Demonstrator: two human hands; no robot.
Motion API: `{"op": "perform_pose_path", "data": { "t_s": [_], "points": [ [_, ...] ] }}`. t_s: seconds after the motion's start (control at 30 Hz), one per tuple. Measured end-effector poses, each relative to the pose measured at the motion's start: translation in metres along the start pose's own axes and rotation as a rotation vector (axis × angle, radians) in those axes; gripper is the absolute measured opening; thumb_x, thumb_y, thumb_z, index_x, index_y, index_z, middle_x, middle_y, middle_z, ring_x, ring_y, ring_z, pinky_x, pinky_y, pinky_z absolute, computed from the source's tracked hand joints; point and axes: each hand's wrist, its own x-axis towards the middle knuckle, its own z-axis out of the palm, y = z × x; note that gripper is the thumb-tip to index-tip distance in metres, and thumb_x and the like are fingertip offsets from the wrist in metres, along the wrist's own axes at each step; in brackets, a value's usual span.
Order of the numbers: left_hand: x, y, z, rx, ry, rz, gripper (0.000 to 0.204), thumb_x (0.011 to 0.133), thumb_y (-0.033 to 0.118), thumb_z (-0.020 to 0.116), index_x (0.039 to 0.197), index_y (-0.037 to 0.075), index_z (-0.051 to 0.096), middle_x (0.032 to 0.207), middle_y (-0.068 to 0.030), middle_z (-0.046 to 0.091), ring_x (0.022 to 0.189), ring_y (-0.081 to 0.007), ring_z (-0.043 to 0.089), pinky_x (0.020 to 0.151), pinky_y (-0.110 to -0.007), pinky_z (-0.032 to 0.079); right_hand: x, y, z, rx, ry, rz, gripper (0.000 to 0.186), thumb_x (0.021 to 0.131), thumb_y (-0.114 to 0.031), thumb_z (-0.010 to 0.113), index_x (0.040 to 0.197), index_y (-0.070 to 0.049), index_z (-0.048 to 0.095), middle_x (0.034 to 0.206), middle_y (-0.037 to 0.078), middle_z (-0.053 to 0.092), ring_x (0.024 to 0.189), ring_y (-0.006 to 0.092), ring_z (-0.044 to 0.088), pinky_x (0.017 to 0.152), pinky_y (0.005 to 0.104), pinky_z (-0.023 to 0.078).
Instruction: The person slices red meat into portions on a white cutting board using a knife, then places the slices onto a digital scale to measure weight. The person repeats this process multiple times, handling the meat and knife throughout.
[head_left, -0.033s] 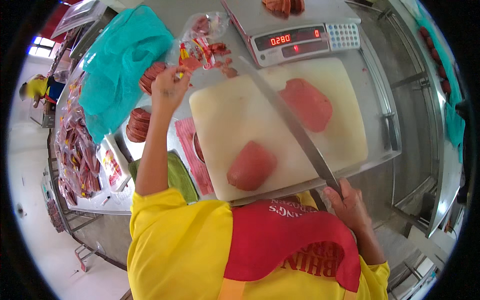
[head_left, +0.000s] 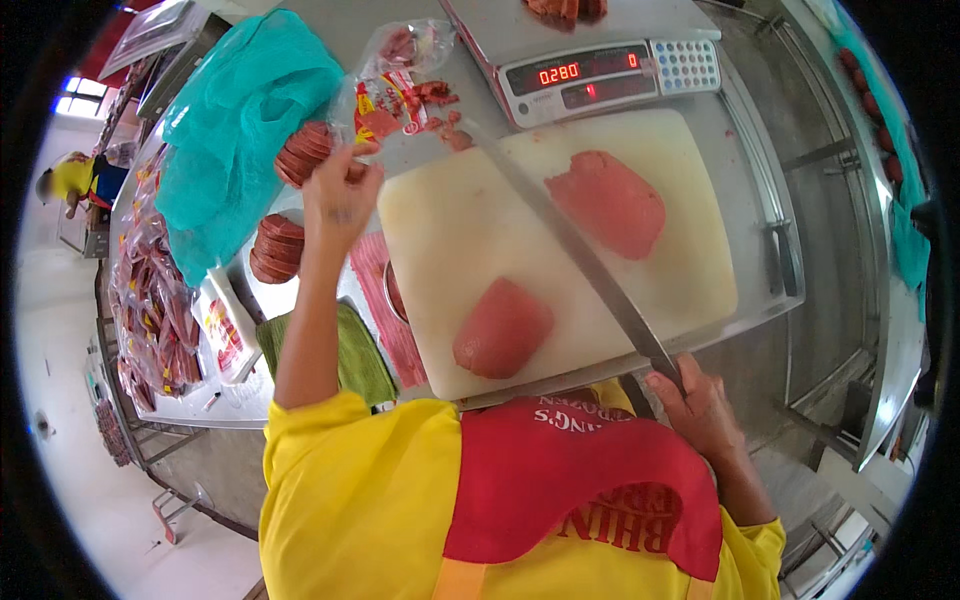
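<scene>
In my right hand (head_left: 703, 412), at the near right corner of the white cutting board (head_left: 440, 235), is the handle of a long knife (head_left: 585, 250). Its blade slants across the board toward the far left. Beyond the blade lies a broad pink piece of meat (head_left: 610, 205); a smaller, thicker meat piece (head_left: 500, 328) rests near the front edge. My left hand (head_left: 342, 200) is off the board's far left corner, fingers bent with a gap between thumb and forefinger, nothing visible in them. Close to its fingertips are a thin reddish slice (head_left: 379, 124) and a stack of round meat slices (head_left: 303, 152).
A digital scale (head_left: 580, 82) stands behind the board. Meat scraps (head_left: 435, 95) and a printed plastic bag (head_left: 415, 50) lie beside it. Leftward are a teal plastic sheet (head_left: 245, 130), another slice stack (head_left: 277, 250), a green cloth (head_left: 362, 355) and packed bags (head_left: 155, 300). Another person (head_left: 75, 178) is far left.
My left hand has shifted slightly back from the reddish slice, and its fingers have changed their bend. The knife and right hand have hardly moved.
</scene>
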Motion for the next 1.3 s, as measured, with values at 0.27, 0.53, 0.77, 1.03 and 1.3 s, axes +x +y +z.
{"op": "perform_pose_path", "data": {
  "t_s": [0.27, 0.53, 0.77, 1.03, 1.3],
  "points": [
    [-0.144, 0.115, 0.042, -0.199, -0.065, 0.279, 0.026, 0.070, 0.007, 0.074, 0.093, 0.006, 0.060, 0.093, -0.0118, 0.059, 0.089, -0.0273, 0.058, 0.077, -0.035, 0.047, -0.011, 0.015, -0.002, -0.302, -0.213, 0.031, 0.038, 0.091, -0.042, 0.053, 0.092, -0.004, 0.048, 0.081, 0.022, 0.063, 0.076, 0.0440, 0.061, 0.063, 0.0498, 0.049],
    [-0.156, 0.121, 0.065, -0.021, -0.013, 0.322, 0.035, 0.062, 0.008, 0.079, 0.091, 0.006, 0.059, 0.095, -0.0113, 0.056, 0.088, -0.0309, 0.054, 0.077, -0.040, 0.043, -0.056, 0.022, -0.039, -0.550, -0.316, 0.059, 0.032, 0.088, -0.036, 0.057, 0.090, -0.005, 0.049, 0.074, 0.016, 0.061, 0.068, 0.0368, 0.063, 0.061, 0.0464, 0.051],
    [-0.154, 0.119, 0.066, -0.032, -0.030, 0.325, 0.034, 0.061, 0.007, 0.079, 0.089, 0.007, 0.060, 0.093, -0.0103, 0.058, 0.087, -0.0286, 0.055, 0.078, -0.038, 0.043, -0.001, 0.035, 0.001, -0.327, -0.383, -0.146, 0.032, 0.094, -0.033, 0.047, 0.095, -0.001, 0.043, 0.073, 0.024, 0.061, 0.066, 0.0427, 0.062, 0.057, 0.0498, 0.050],
    [-0.157, 0.123, 0.066, -0.030, 0.036, 0.280, 0.032, 0.063, 0.007, 0.078, 0.088, 0.005, 0.060, 0.092, -0.0115, 0.057, 0.086, -0.0283, 0.055, 0.076, -0.038, 0.045, 0.050, 0.029, 0.038, -0.114, -0.269, -0.335, 0.032, 0.094, -0.032, 0.049, 0.091, 0.000, 0.045, 0.075, 0.026, 0.062, 0.066, 0.0447, 0.061, 0.057, 0.0516, 0.049],
    [-0.166, 0.116, 0.065, 0.006, 0.031, 0.224, 0.040, 0.062, 0.011, 0.078, 0.095, 0.003, 0.057, 0.093, -0.0139, 0.057, 0.085, -0.0309, 0.054, 0.074, -0.040, 0.043, -0.043, 0.035, -0.033, -0.293, -0.434, -0.063, 0.028, 0.090, -0.029, 0.053, 0.092, -0.003, 0.043, 0.079, 0.024, 0.061, 0.075, 0.0435, 0.061, 0.066, 0.0511, 0.049]
  ]
}}
